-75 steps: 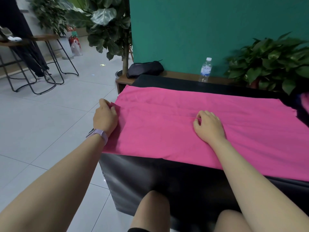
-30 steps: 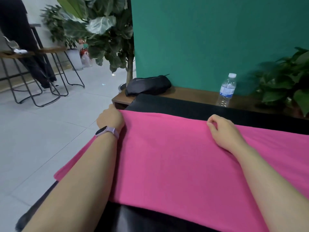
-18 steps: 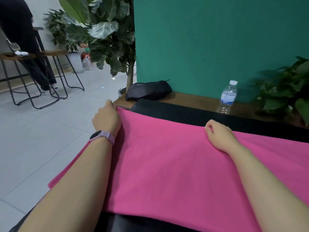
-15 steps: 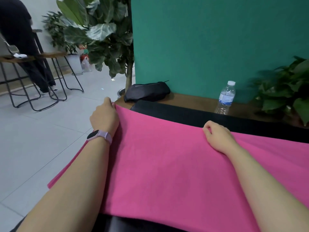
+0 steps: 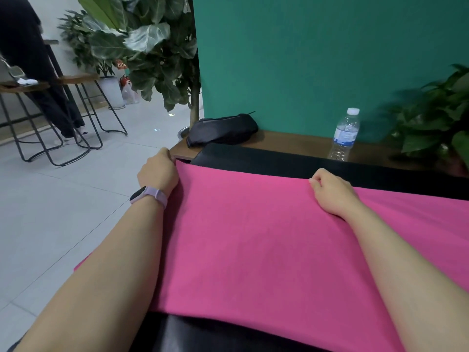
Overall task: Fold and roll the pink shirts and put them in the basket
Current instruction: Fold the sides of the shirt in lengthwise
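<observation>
Pink shirt: one, spread flat over a black padded bench, its far edge lifted slightly off the black top, its near edge hanging over the front of the bench. Left hand: at the far left corner of the shirt, fingers curled and pinching the fabric edge; a lilac wristband with a dark face sits on the wrist. Right hand: further along the same far edge, fingers curled under and gripping the cloth. Both forearms lie stretched out across the pink fabric. Behind the bench: a low wooden shelf against a green wall, carrying a black pouch at the left end and an upright clear water bottle with a white cap further right. Leafy plant: right end of the shelf. Large-leaved tree: beside the shelf's left end. Wooden-topped stools with black wire legs: well apart, on the grey tiled floor at left. No basket is in view.
</observation>
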